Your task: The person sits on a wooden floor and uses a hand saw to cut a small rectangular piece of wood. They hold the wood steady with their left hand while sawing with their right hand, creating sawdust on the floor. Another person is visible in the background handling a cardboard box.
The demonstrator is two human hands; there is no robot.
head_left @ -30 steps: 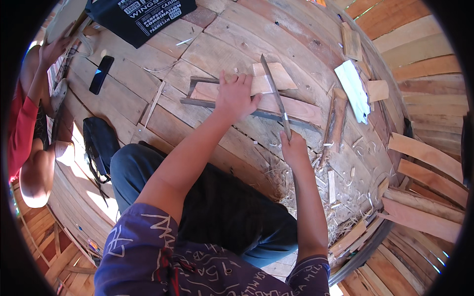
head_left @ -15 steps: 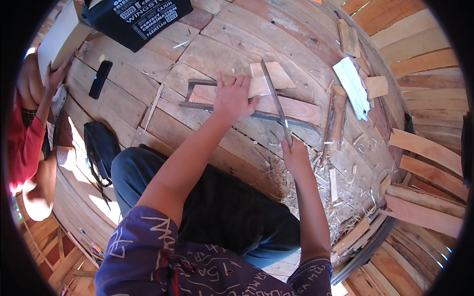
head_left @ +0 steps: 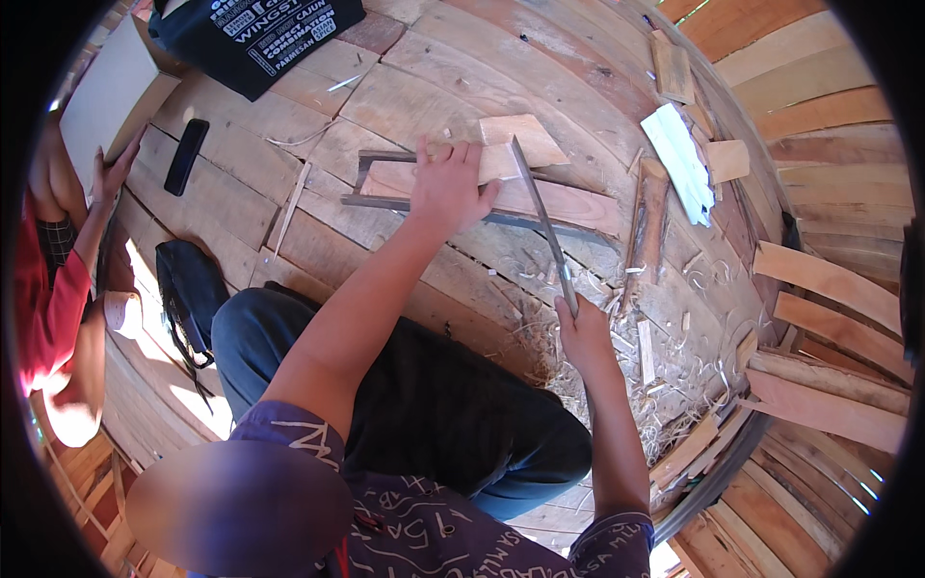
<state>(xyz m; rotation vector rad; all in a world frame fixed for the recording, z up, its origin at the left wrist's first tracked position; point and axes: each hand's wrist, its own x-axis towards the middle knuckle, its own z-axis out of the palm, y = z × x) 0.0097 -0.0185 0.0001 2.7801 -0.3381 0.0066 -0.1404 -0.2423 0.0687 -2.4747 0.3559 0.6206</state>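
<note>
My left hand (head_left: 449,188) presses a short pale piece of wood (head_left: 535,141) down, its fingers bent over the piece. Beneath lies a reddish plank (head_left: 578,205) between dark strips (head_left: 501,222) resembling a shallow trough. In my right hand (head_left: 584,332) is the near end of a long, narrow-bladed tool (head_left: 546,220), a saw or a long knife; its teeth or edge cannot be made out. The blade slants away from me across the plank, its far tip against the pale piece just right of my left hand. My fingers hide the tool's handle.
Shavings (head_left: 665,424) and offcuts litter the plank floor at right, near a round stick (head_left: 650,217) and a white sheet (head_left: 679,164). At left are a phone (head_left: 187,157), a black bag (head_left: 190,289) and another person's hand (head_left: 116,169) on a box (head_left: 116,87). A dark printed bag (head_left: 260,43) stands beyond.
My right hand has drawn the blade back toward me, and its tip now lies nearer the pale piece's edge. My left hand stays on the wood. The whole view has shifted slightly.
</note>
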